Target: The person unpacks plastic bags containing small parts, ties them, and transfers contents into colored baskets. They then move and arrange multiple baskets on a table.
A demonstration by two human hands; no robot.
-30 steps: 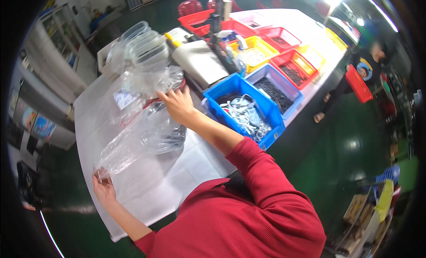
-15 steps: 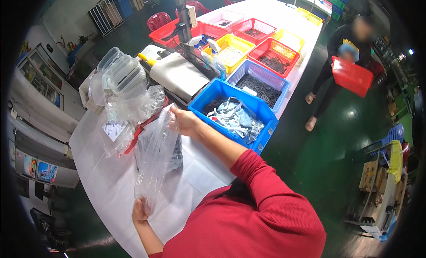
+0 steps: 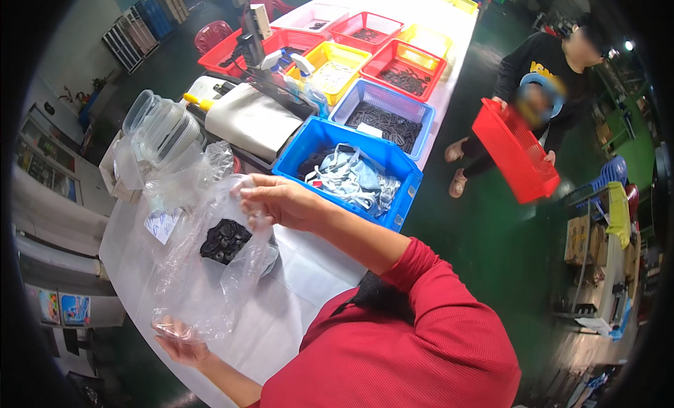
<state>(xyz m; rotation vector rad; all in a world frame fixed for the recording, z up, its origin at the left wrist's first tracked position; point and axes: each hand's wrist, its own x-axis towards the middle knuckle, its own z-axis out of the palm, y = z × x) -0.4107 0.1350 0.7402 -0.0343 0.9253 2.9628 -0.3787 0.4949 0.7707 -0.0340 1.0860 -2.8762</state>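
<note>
Clear plastic bag (image 3: 210, 296): spread between both hands, above the near left part of the white-covered table (image 3: 288, 285).
Right hand (image 3: 281, 201): at the bag's upper edge; fingers curled in, thumb and forefinger closed on the film.
Left hand (image 3: 182, 340): at the bag's lower end, fingers half curled behind the film; whether they pinch it, cannot tell.
Dark pieces (image 3: 223, 242): heaped within the bag's outline; inside it or beneath it, cannot tell.
Paper note (image 3: 163, 225): left of the dark pieces.
Clear containers (image 3: 165, 131): nested, tilted, beyond the note.
Blue bin (image 3: 408, 201): right of the right hand; light-blue strapped fabric items (image 3: 354, 175) within.
Co-worker (image 3: 530, 61): standing at right, both hands on a tilted red basket (image 3: 504, 152).
</note>
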